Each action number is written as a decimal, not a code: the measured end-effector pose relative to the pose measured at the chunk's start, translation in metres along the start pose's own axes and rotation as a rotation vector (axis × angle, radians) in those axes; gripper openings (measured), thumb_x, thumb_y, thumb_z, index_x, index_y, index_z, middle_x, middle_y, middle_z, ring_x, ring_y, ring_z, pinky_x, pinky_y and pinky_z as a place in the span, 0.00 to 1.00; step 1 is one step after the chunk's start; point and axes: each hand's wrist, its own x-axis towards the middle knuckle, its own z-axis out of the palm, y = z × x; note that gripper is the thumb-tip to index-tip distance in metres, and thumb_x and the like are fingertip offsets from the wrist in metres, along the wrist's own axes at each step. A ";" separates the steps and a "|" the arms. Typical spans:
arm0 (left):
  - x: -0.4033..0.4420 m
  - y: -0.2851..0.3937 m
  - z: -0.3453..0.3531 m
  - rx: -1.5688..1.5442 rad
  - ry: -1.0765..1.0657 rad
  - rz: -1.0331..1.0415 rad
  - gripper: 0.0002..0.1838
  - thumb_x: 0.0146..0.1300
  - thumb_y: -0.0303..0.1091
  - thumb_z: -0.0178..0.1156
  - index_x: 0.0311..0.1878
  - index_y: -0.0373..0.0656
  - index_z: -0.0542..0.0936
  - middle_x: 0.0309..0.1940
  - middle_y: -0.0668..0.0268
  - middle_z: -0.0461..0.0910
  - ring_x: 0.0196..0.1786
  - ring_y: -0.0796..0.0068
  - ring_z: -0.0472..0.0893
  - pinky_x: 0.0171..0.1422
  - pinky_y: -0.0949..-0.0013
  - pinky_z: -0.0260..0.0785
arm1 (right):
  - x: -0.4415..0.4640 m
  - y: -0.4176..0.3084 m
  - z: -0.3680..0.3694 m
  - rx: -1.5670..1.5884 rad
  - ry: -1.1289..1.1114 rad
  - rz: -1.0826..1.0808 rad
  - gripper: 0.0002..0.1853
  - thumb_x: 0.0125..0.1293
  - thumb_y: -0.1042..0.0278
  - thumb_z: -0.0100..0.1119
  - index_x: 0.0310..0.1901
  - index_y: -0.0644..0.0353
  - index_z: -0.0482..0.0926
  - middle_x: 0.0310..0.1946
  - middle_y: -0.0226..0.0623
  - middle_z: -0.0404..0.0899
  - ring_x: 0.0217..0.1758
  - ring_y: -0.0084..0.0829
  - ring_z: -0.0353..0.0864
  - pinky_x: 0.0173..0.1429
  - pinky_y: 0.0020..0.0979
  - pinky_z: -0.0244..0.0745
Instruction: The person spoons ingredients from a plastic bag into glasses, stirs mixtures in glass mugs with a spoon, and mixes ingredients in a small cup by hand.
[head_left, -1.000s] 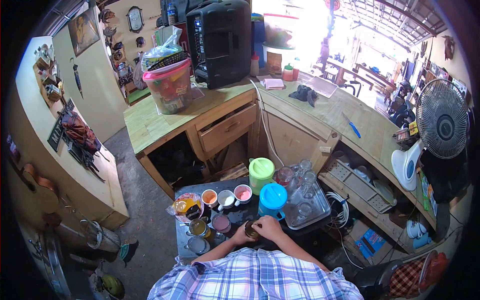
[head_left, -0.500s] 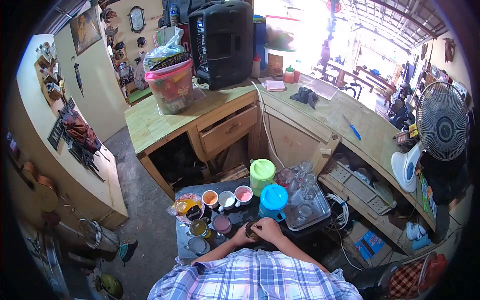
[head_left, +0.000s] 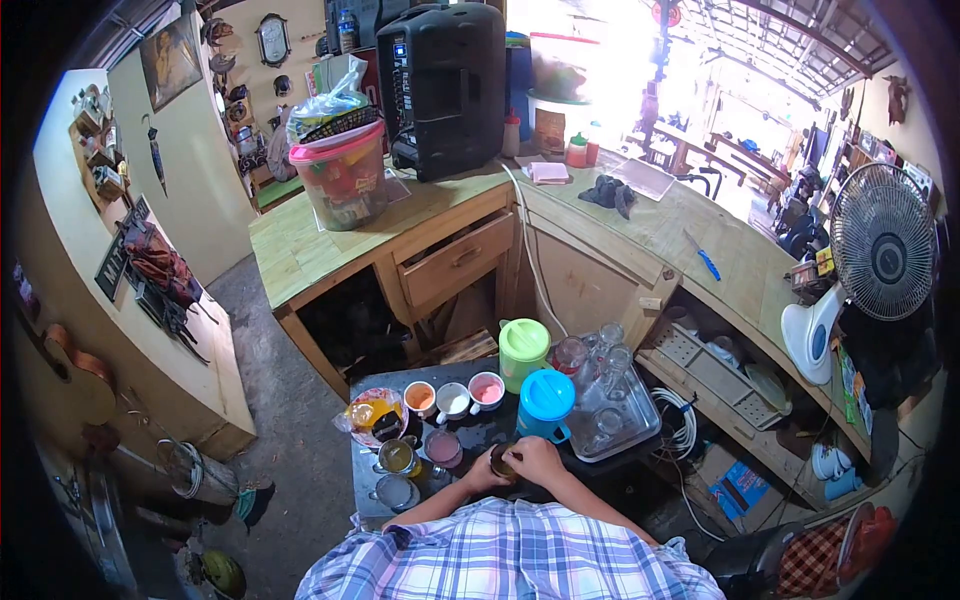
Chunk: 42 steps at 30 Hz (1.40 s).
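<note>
Close to my body at the low dark table [head_left: 480, 425], my left hand [head_left: 484, 473] is wrapped round a small glass with dark contents [head_left: 503, 463]. The fingers of my right hand [head_left: 538, 463] are pinched together over its rim; whatever they may hold is too small to make out. Left of my hands are a mug of pinkish-purple liquid [head_left: 443, 449], a glass of yellowish liquid [head_left: 398, 458] and a glass of greyish liquid [head_left: 397, 492]. Beyond them stand cups with orange [head_left: 420, 398], white [head_left: 453, 400] and pink [head_left: 487, 390] contents. A blue lidded pitcher [head_left: 546, 402] is just past my right hand.
A green lidded pitcher [head_left: 524, 352] stands behind the blue one. To the right, a metal tray [head_left: 640, 432] holds several clear glasses. A plate with packets [head_left: 376, 412] sits at the left. A blue-handled knife [head_left: 708, 263] lies on the wooden counter [head_left: 600, 235].
</note>
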 end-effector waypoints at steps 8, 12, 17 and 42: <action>-0.002 0.008 0.002 0.089 0.012 -0.011 0.44 0.35 0.26 0.78 0.59 0.42 0.69 0.52 0.66 0.75 0.54 0.73 0.74 0.62 0.66 0.68 | 0.000 0.001 0.003 0.027 0.064 -0.059 0.10 0.57 0.59 0.64 0.31 0.57 0.86 0.28 0.41 0.82 0.33 0.43 0.81 0.40 0.41 0.76; -0.001 0.008 0.002 0.031 -0.010 -0.028 0.43 0.35 0.26 0.78 0.59 0.42 0.68 0.52 0.65 0.75 0.54 0.73 0.74 0.62 0.66 0.68 | 0.000 -0.003 0.004 0.123 0.102 -0.058 0.10 0.56 0.60 0.64 0.30 0.57 0.86 0.28 0.41 0.82 0.33 0.44 0.81 0.40 0.42 0.76; -0.001 0.000 0.001 0.031 -0.006 -0.031 0.43 0.36 0.27 0.78 0.60 0.42 0.69 0.52 0.66 0.75 0.55 0.73 0.74 0.62 0.66 0.68 | -0.001 0.002 0.003 0.032 0.079 -0.049 0.10 0.56 0.60 0.65 0.30 0.59 0.86 0.28 0.42 0.82 0.34 0.44 0.82 0.40 0.42 0.76; -0.002 0.008 0.000 0.114 0.012 -0.057 0.43 0.34 0.29 0.79 0.59 0.42 0.70 0.51 0.65 0.76 0.54 0.72 0.75 0.62 0.65 0.67 | 0.002 0.008 0.004 -0.052 -0.012 -0.024 0.10 0.55 0.61 0.66 0.29 0.60 0.86 0.30 0.39 0.83 0.36 0.41 0.80 0.41 0.39 0.75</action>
